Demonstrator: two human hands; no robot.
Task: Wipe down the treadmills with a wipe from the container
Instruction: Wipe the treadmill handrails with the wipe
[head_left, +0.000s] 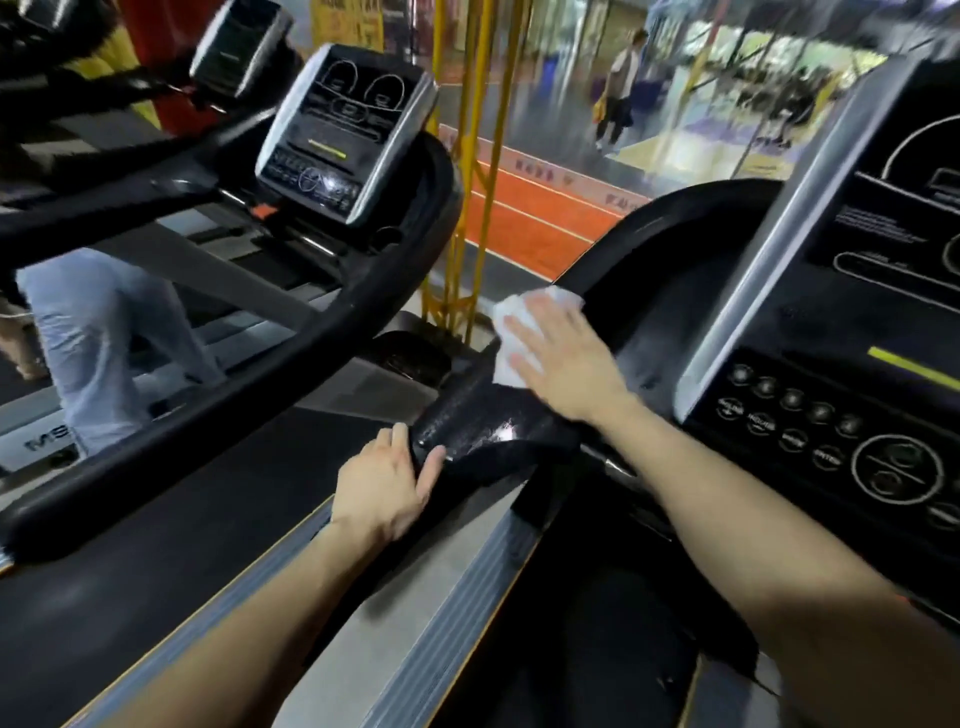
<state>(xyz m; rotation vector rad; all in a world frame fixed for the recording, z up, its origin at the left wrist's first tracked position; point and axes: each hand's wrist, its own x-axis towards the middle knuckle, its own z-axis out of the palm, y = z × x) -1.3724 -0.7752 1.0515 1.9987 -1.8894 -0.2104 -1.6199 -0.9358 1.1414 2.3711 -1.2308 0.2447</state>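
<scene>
Right hand (566, 358) lies flat, fingers straight and spread, pressing a wipe (511, 325) onto the black handrail (467, 423) of the near machine; nothing is clenched, the cloth is only pinned under palm and fingers. Left hand (387, 483), at seven o'clock of the right, grasps the rail's free end, thumb on top and fingers curled round its edge. The wipe is white, crumpled and loosely folded, and most of it shows beyond the fingertips at eleven o'clock, where it drapes over the rail's outer curve. The rail surface between the hands looks glossy with a fine speckled sheen. At three o'clock stands the console (810, 415) with its round buttons; at ten o'clock a neighbouring treadmill (345, 130), with a person's legs in pale trousers (98, 332) at nine o'clock. No container is in view.

Likely faults: held by pressure alone, the wipe may bunch or slide off the rounded outer edge and drop; a stroke towards three o'clock could press console buttons; the left hand's hold may slip if the gloss is wet
</scene>
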